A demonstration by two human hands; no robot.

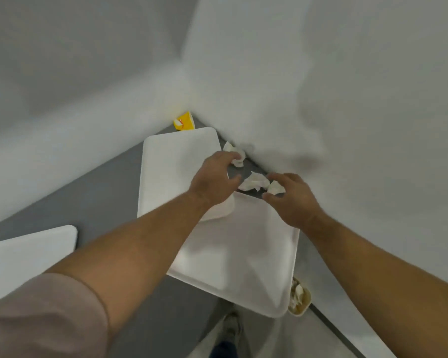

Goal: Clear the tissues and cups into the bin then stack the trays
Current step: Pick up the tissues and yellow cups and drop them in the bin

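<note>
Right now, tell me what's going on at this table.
A person is gathering crumpled tissues from the table corner. The left hand reaches a tissue by the wall; the right hand pinches another, with one more between them. Three trays remain unstacked, and a cup of tissues sits nearby.

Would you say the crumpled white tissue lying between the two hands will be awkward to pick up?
Probably not: the crumpled white tissue looks thin and very light, so it should squash when pinched. Its loose folds may spring open, and a nudge would likely slide it across the grey counter.
</note>
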